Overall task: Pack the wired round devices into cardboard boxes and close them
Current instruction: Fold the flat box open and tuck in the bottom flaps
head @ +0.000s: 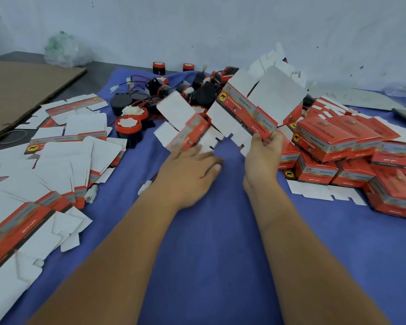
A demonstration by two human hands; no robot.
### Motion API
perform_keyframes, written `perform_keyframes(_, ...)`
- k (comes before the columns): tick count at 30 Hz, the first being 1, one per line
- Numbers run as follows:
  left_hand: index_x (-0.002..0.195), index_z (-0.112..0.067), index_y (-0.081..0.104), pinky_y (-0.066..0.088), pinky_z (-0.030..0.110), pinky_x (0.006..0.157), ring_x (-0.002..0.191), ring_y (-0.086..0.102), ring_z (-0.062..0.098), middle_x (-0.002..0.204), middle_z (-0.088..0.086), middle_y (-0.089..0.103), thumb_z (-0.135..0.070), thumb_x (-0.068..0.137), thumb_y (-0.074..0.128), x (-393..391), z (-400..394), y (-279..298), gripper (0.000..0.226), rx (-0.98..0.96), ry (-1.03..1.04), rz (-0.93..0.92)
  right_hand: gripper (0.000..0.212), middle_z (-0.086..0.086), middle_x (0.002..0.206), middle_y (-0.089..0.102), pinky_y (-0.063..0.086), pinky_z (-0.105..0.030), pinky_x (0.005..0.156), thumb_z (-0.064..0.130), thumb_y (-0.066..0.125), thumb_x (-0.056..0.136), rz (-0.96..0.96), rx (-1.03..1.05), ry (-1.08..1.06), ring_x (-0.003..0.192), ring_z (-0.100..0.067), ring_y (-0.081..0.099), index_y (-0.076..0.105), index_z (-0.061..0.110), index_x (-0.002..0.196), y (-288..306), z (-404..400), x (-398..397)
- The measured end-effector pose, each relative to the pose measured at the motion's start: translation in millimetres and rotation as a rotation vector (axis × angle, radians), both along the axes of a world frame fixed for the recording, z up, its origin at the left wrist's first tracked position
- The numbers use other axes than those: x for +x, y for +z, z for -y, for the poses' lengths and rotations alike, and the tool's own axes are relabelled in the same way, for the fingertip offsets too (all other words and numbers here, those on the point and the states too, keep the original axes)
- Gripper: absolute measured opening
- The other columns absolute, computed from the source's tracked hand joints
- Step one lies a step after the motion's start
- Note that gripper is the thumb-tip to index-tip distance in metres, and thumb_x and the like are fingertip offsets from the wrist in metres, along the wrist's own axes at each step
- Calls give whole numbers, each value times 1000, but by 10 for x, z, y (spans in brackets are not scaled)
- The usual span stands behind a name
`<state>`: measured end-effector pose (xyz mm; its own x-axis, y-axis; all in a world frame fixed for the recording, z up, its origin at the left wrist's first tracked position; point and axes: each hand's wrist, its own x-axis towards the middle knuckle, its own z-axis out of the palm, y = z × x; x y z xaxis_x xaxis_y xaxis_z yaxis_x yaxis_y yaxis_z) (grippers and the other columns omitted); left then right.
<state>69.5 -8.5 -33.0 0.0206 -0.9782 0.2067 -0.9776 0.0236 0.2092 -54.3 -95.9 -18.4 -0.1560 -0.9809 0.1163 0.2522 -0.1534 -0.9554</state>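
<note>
Both forearms near; right hand [264,148] pinches an unfolded box [256,106] by its lower edge, left hand [192,165] blurred, grip unclear. Light, bendy card: hold at creases.

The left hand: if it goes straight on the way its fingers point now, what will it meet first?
The left hand points forward and slightly left. First it would meet the blurred flat red-and-white cardboard box blank at its fingertips; contact is unclear. Behind lies the pile of black-and-red round wired devices.
</note>
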Motion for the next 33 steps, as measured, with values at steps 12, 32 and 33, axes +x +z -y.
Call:
perform_keyframes(12,149,-11,37,1,49,120,151,1,33,162,18,15,-31,100,45,293,-104,193,54,-379,571,-257,12,-3,100,69,58,-43,87,7,53,99,117,126,190,100,-24,68,62,15,100,64,-63,7)
perform_keyframes(32,152,-27,32,47,34,106,135,45,9,157,-9,35,-9,105,36,198,-3,197,51,-558,136,-1561,36,4,141,55,41,-25,98,29,46,103,-973,-562,333,125,-12,49,56,24,137,-67,-201,69)
perform_keyframes(33,151,-31,32,36,34,115,145,31,9,162,-11,22,-15,106,36,193,6,218,48,-572,89,-1528,35,6,131,63,45,-23,89,31,44,104,-966,-553,301,113,-10,56,56,26,136,-73,-204,64)
